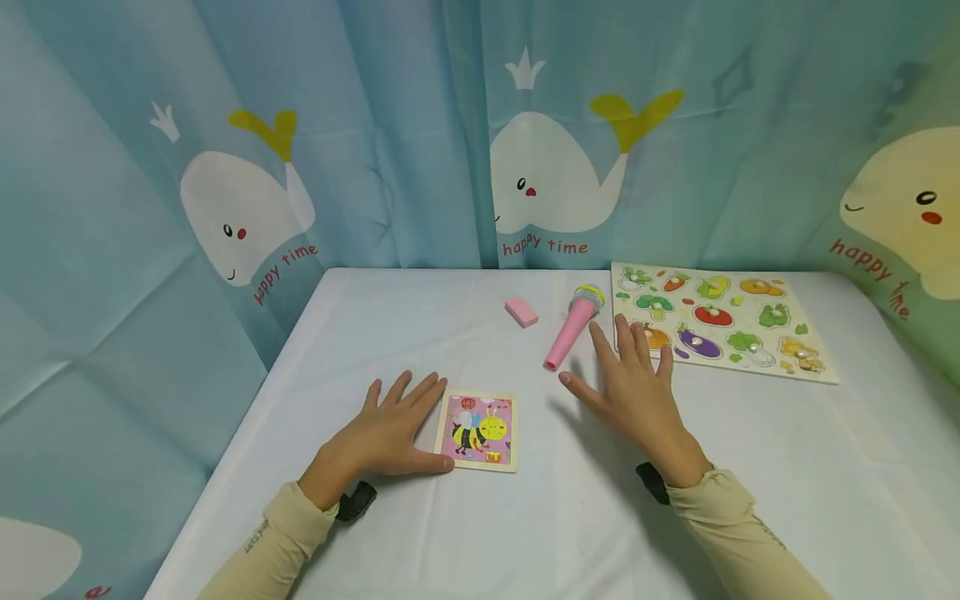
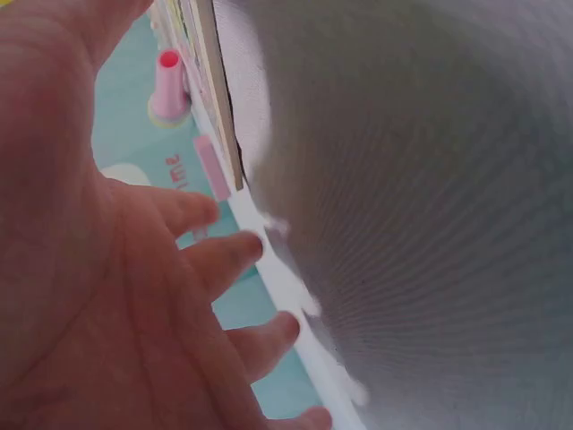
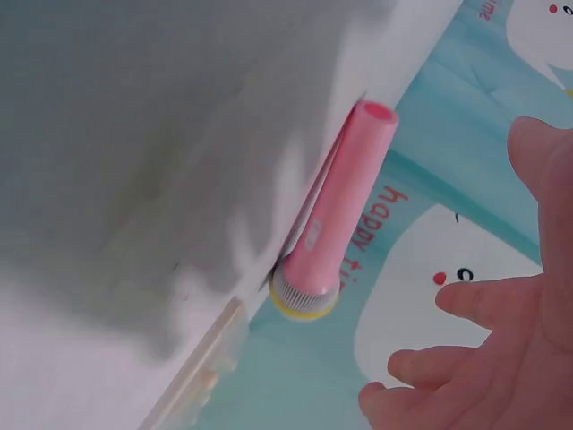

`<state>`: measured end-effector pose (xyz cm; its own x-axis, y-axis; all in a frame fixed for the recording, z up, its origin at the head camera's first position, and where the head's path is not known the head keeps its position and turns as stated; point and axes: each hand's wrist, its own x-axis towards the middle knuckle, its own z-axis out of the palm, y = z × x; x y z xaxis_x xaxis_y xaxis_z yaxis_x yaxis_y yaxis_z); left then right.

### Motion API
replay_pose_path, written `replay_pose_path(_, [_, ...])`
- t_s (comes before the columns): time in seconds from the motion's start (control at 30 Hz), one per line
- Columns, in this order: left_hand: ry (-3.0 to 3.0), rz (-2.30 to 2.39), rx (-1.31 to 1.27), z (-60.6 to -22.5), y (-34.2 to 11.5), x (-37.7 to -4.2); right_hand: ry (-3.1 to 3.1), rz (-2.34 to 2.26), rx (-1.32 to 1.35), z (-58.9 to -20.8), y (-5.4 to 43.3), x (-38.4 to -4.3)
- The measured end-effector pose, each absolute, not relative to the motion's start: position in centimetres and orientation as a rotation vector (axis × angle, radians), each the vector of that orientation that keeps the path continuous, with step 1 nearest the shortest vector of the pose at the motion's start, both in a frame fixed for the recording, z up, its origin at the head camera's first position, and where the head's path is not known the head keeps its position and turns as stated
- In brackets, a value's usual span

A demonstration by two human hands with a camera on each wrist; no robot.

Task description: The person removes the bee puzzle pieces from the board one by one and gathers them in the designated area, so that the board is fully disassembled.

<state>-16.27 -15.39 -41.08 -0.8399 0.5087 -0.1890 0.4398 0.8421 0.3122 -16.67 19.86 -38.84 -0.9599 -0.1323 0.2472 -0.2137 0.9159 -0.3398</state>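
A small square bee jigsaw puzzle [image 1: 476,432] with a pale wooden frame lies in the middle of the table. My left hand [image 1: 390,429] is at its left side, fingers spread, the thumb overlapping the lower left corner in the head view. In the left wrist view the puzzle's edge [image 2: 226,107] runs past the fingers. My right hand [image 1: 636,393] hovers palm down with spread fingers, holding nothing. Just ahead of it lies a pink toy microphone [image 1: 572,327], its silver and yellow head pointing away; the right wrist view shows the microphone [image 3: 336,206] apart from the fingers.
A pink rectangular block [image 1: 521,312] lies left of the microphone. At the back right is a vegetable peg puzzle board [image 1: 723,321], its near left corner close to my right fingertips. The white-covered table [image 1: 375,333] meets a blue whale-print curtain [image 1: 405,142] behind and at the left.
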Motion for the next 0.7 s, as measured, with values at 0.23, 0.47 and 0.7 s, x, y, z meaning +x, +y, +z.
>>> replay_pose_path(0.23, [2.744, 0.340, 0.705, -40.6, -15.4, -16.0, -2.878, 0.551, 0.300, -38.7, 18.2, -17.0])
replay_pose_path(0.47, [2.763, 0.320, 0.710, -40.5, -15.4, -16.0, -2.878, 0.560, 0.343, -38.9, 16.6, -17.4])
replay_pose_path(0.7, [2.743, 0.336, 0.672, -40.6, -15.3, -15.9, -2.891, 0.543, 0.397, -39.3, 15.0, -17.8])
